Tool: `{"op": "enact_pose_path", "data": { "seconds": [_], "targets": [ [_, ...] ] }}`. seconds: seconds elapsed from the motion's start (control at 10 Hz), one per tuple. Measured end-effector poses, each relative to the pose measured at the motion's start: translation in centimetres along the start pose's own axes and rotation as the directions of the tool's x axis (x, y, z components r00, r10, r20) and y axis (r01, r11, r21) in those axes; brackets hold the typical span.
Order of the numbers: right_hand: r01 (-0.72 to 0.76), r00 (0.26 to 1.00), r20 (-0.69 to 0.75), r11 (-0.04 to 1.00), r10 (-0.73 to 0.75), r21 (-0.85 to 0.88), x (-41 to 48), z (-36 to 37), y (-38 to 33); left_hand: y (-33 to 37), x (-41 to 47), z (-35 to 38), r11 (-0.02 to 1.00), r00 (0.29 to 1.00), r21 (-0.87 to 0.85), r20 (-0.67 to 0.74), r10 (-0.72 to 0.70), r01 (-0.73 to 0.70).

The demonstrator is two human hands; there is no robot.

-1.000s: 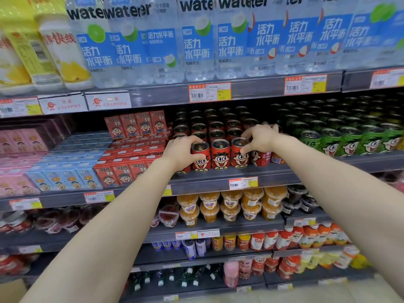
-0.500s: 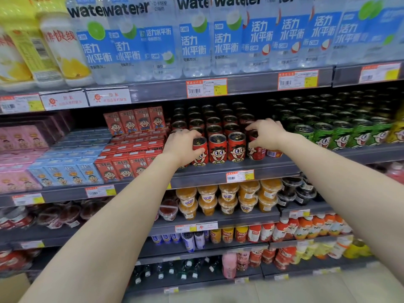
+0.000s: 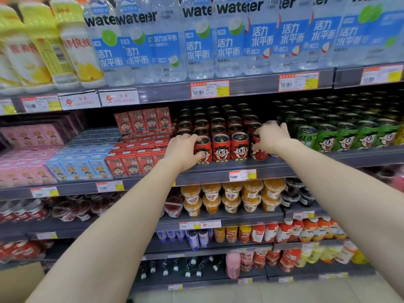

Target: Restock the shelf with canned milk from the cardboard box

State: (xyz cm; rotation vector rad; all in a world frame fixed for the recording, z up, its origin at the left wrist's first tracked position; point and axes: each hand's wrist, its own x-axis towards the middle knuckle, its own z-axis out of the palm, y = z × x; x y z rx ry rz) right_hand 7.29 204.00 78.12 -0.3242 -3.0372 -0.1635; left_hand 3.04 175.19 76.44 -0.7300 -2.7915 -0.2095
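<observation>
Crowding the shelf point(image 3: 207, 174) on the left, red cartons point(image 3: 131, 165) stand just beside the left hand point(image 3: 183, 149), whose fingers curl round the leftmost milk can point(image 3: 205, 152). Two middle cans point(image 3: 221, 147) stand free. The right hand point(image 3: 272, 136) grips the fourth milk can point(image 3: 259, 154), with green cans point(image 3: 328, 137) near. Both held cans sit at the shelf's front edge, as before.

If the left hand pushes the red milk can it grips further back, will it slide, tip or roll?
The red milk can stands upright on its flat base, so it would probably slide, not roll. It looks like rigid metal, so the left hand should hardly dent it. Other cans stand close behind it, so it may soon be blocked.
</observation>
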Motion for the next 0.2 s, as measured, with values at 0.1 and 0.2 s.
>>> {"op": "enact_pose_path", "data": {
  "seconds": [0.1, 0.2],
  "targets": [
    [0.027, 0.999, -0.039, 1.000, -0.027, 0.005, -0.7, 0.2, -0.6, 0.8, -0.1, -0.3, 1.000, 1.000, 0.001, -0.013, -0.004, 0.004],
    [0.048, 0.998, -0.050, 0.998, -0.047, 0.028, -1.4, 0.2, -0.8, 1.8, -0.4, -0.6, 0.999, 0.999, 0.035, 0.017, -0.040, 0.040]
  ]
}}
